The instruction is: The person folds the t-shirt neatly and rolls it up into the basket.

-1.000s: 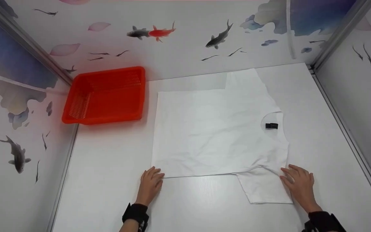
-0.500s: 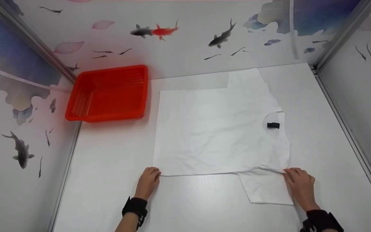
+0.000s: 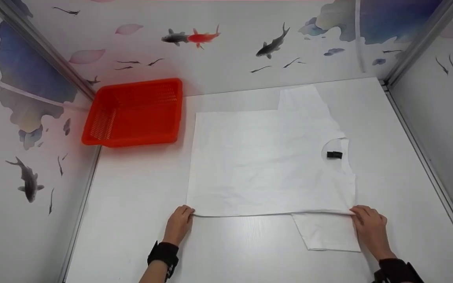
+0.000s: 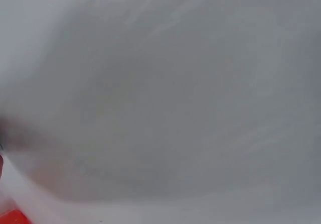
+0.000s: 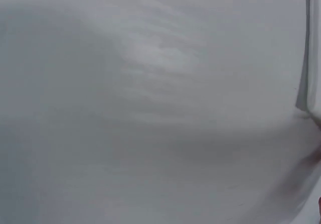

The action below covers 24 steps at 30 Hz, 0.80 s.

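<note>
A white T-shirt (image 3: 258, 165) lies spread on the white table, its collar with a black label (image 3: 334, 155) toward the right and its hem toward the left. At the near hem corner my left hand (image 3: 178, 224) pinches the fabric. My right hand (image 3: 371, 230) pinches the shirt at the near shoulder, where the sleeve (image 3: 328, 232) starts; that sleeve lies flat toward me. The near side edge runs straight between the two hands. Both wrist views are filled mostly by blurred white surface, with only slivers of fingers at their edges.
A red plastic basket (image 3: 140, 114) stands at the back left of the white table (image 3: 250, 251), against the wall. Walls with painted fish (image 3: 273, 43) enclose the table at the back and both sides.
Both hands have gone from resting on the shirt's edge to pinching it. The near edge and shoulder are pulled straighter, and the creases by the sleeve have smoothed. The head view has shifted slightly.
</note>
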Each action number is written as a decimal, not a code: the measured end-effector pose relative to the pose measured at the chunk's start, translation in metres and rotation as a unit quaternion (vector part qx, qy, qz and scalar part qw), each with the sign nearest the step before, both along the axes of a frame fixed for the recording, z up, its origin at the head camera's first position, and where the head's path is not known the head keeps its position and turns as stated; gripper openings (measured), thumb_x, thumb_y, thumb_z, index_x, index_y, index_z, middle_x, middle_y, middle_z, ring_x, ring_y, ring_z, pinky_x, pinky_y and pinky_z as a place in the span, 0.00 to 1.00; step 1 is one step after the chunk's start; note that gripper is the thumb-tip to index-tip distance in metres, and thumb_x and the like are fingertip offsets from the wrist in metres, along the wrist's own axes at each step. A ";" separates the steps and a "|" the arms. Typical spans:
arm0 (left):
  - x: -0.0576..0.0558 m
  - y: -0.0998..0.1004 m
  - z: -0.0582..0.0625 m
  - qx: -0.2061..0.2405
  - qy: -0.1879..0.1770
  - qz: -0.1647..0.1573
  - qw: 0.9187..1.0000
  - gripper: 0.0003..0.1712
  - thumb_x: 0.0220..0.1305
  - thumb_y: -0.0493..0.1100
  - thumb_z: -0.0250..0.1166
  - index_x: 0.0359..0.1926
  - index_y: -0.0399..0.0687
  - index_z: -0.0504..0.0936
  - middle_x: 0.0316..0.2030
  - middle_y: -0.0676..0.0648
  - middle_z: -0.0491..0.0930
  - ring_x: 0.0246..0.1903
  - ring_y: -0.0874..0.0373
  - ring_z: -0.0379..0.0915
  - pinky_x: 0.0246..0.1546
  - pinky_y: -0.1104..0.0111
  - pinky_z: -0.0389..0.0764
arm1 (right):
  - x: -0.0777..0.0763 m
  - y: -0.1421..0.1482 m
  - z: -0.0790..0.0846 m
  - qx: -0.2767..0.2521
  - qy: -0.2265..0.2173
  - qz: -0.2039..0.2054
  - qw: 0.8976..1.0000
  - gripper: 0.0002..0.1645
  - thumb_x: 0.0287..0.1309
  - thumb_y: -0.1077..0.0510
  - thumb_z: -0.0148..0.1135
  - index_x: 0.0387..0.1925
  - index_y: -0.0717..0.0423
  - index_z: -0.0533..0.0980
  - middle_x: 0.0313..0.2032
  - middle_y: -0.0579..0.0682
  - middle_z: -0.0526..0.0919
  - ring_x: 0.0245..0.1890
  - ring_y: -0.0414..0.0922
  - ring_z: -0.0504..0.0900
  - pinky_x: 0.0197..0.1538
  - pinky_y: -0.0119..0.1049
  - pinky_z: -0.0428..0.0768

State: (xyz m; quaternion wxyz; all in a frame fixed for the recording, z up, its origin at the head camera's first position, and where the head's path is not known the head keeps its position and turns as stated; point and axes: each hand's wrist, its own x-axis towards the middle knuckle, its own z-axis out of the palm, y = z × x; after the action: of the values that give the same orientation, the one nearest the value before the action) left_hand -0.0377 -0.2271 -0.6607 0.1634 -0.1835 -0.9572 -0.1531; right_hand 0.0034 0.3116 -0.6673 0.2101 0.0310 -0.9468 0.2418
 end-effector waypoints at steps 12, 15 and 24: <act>-0.011 -0.004 0.008 0.049 -0.031 -0.010 0.998 0.11 0.46 0.25 0.65 0.32 0.41 0.79 0.27 0.48 0.74 0.30 0.57 0.74 0.30 0.69 0.76 | -0.002 0.007 0.007 0.009 0.024 0.024 0.999 0.19 0.33 0.73 0.69 0.33 0.61 0.78 0.32 0.54 0.79 0.32 0.48 0.74 0.32 0.36 0.66; -0.014 -0.006 0.013 0.074 -0.046 -0.011 0.996 0.12 0.45 0.25 0.66 0.32 0.40 0.79 0.28 0.49 0.75 0.30 0.57 0.75 0.31 0.69 0.77 | -0.006 0.008 0.011 -0.006 0.031 0.034 0.999 0.19 0.32 0.74 0.69 0.34 0.62 0.78 0.32 0.53 0.79 0.33 0.42 0.71 0.33 0.31 0.64; -0.030 -0.014 0.027 0.132 -0.096 0.014 0.987 0.08 0.50 0.31 0.65 0.35 0.41 0.82 0.29 0.50 0.77 0.28 0.60 0.73 0.28 0.70 0.75 | -0.027 0.004 0.027 -0.058 0.041 0.025 0.997 0.16 0.37 0.76 0.65 0.34 0.66 0.78 0.31 0.58 0.80 0.34 0.45 0.71 0.37 0.33 0.64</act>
State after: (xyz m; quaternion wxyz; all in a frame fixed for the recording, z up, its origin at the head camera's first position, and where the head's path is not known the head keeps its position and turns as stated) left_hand -0.0677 -0.2408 -0.6340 0.0953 -0.1312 -0.9424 -0.2925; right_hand -0.0240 0.3157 -0.6408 0.2437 0.0524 -0.9207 0.3004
